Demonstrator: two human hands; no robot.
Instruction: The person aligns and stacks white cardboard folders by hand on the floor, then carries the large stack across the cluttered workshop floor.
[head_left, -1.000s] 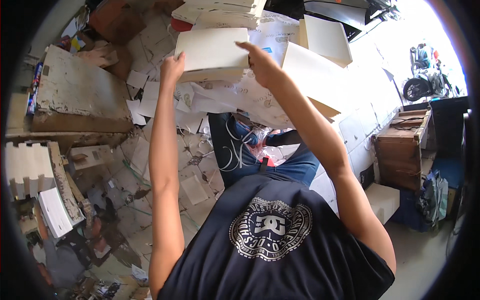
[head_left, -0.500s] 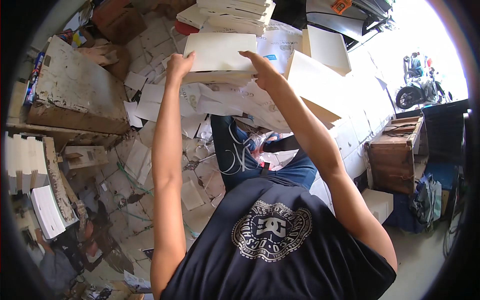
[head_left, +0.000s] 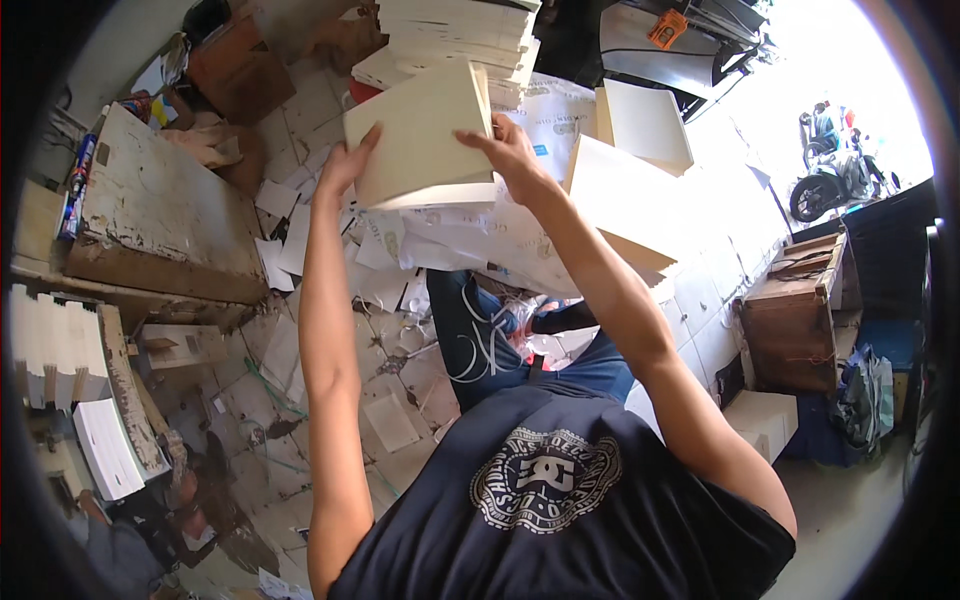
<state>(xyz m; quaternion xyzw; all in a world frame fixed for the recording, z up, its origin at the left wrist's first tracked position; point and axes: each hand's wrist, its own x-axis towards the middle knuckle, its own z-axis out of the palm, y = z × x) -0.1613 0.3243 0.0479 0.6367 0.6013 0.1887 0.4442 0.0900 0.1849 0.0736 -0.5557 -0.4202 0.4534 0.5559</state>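
A cream paper block, tilted with its broad face toward me, is held between my two hands. My left hand grips its left edge, thumb on the face and the other fingers hidden behind. At the right edge my right hand clasps it, thumb lying over the front and fingers curled behind. Another pale stack edge shows just under the block. Beneath lies crumpled white printed wrapping paper. A tall, uneven pile of cream paper blocks rises directly behind.
To the right lie more cream blocks, with another block farther back. A worn cabinet stands at left, above bundled paper stacks. Paper scraps litter the tiled floor. A wooden box and a parked motorcycle are at right.
The paper block has tipped up and turned, showing more of its face. My left hand has moved slightly down, and my right hand has shifted a little left along its edge.
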